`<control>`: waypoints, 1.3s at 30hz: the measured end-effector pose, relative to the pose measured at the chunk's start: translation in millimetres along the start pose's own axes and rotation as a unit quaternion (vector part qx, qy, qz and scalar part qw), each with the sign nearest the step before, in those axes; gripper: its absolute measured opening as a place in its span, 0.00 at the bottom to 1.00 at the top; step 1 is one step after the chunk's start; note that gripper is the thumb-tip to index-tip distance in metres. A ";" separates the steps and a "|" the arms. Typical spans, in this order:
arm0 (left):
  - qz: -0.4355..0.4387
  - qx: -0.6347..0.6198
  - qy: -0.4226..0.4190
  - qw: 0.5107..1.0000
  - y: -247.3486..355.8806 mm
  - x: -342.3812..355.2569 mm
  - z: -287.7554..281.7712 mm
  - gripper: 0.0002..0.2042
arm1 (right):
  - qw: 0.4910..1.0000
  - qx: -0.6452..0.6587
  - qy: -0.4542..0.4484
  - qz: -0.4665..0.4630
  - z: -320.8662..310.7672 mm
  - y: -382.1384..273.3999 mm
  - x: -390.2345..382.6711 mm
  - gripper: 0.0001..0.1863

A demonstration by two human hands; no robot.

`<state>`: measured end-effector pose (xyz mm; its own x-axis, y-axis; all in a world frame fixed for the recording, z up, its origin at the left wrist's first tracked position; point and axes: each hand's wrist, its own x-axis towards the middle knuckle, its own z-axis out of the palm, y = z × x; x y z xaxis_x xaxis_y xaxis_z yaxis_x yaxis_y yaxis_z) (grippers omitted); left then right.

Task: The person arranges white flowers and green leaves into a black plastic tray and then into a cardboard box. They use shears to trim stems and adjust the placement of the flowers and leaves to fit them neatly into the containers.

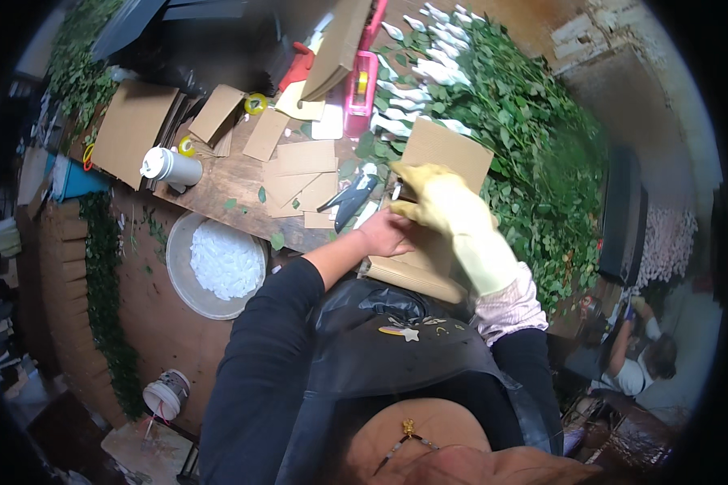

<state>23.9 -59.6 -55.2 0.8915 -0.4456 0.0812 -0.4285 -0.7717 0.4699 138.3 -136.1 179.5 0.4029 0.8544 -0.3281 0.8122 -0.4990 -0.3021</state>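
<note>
Head view: left hand [387, 232] at curled, apparently corrugated cardboard [417, 279].

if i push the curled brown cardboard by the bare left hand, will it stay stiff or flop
The curled cardboard probably flexes rather than staying rigid, since its near edge already curves over. It's likely light, being sheet material. Lines across the curve suggest it may bend most easily there.
</note>
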 end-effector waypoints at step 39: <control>0.030 0.109 0.077 0.991 -22.1 -47.1 -60.8 0.24 | 0.777 0.511 -0.187 0.317 145.0 82.4 -47.7 0.10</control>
<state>0.3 6.1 -15.9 0.8682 -0.4317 0.2445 -0.4877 -0.8333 0.2604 124.8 -239.0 40.5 0.2805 0.3829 -0.8802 -0.3353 -0.8201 -0.4637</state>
